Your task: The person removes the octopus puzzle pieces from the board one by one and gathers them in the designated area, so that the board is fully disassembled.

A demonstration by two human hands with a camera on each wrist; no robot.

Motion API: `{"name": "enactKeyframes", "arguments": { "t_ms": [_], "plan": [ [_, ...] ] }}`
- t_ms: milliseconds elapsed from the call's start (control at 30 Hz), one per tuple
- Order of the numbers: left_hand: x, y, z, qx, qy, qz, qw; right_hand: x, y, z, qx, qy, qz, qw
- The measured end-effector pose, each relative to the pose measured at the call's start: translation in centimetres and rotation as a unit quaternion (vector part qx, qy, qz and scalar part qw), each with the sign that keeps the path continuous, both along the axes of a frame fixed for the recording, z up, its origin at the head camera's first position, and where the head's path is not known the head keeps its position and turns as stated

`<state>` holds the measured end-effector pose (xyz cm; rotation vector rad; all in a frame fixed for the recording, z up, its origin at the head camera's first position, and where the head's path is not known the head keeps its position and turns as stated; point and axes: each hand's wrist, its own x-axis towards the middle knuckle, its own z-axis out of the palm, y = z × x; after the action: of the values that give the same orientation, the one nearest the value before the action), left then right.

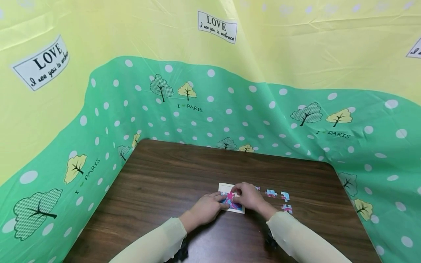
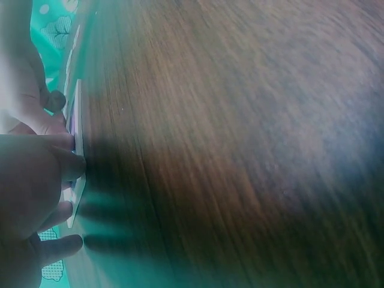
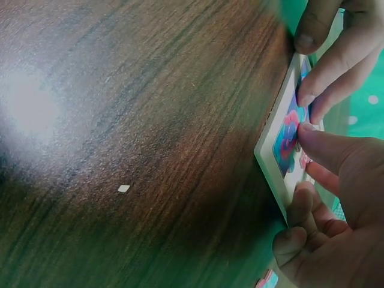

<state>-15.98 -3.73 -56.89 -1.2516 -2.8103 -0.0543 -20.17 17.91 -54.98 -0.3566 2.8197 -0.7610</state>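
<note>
A small jigsaw puzzle in a white tray (image 1: 222,186) lies on the table, partly filled with blue, pink and purple pieces; both hands cover much of it. My left hand (image 1: 208,209) rests at its left side, fingers extended, fingertips on the tray and the pieces. From the right, my right hand (image 1: 250,197) pinches a pink puzzle piece (image 1: 230,195) between thumb and index finger, low over the picture. In the right wrist view the right thumb (image 3: 327,144) presses close to the assembled pieces (image 3: 288,133), while the other fingers curl by the tray's edge.
Loose puzzle pieces lie right of the tray: one at the top (image 1: 271,193), one beside it (image 1: 285,196), one lower (image 1: 287,208), and another partly behind the right hand. A tiny pale chip (image 3: 123,188) is on the brown table (image 1: 158,182). A patterned curtain (image 1: 197,84) surrounds the table.
</note>
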Motion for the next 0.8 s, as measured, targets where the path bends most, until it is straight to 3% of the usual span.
{"name": "enactKeyframes", "arguments": {
  "t_ms": [433,800],
  "plan": [
    [0.13,0.05,0.49,0.004,0.001,-0.001,1.0,-0.19,-0.36,0.31,-0.023,-0.038,-0.02,0.9988],
    [0.2,0.03,0.31,0.003,0.01,-0.004,0.9999,-0.39,-0.12,0.3,-0.042,-0.028,-0.019,0.9986]
  ]
}}
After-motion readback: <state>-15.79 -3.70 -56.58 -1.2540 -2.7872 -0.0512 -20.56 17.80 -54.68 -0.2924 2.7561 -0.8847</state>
